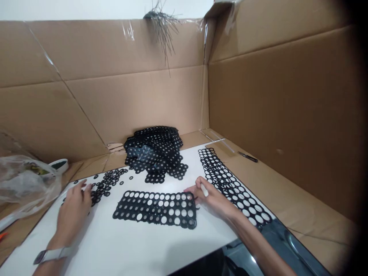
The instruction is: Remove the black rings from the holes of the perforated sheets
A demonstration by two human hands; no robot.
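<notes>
A black strip with rows of round holes (155, 209) lies on the white board; some holes look white and others have dark-rimmed grey centres. My right hand (212, 199) is closed at the strip's upper right corner, its fingertips on the edge. A short white piece (204, 190) shows at its fingers; whether it is held or worn, I cannot tell. My left hand (75, 203), with a watch (53, 254) on the wrist, is spread beside a scatter of small black rings (107, 184). Its fingers are apart, touching the edge of that scatter.
Behind the strip is a heap of black dotted mesh (155, 149). A lattice of black rings (230, 184) runs along the board's right edge, near scissors-like dark tool (247, 156). Clear plastic bag (25, 188) lies left. Cardboard walls (138, 92) enclose the back and right; dark wires (163, 27) hang above.
</notes>
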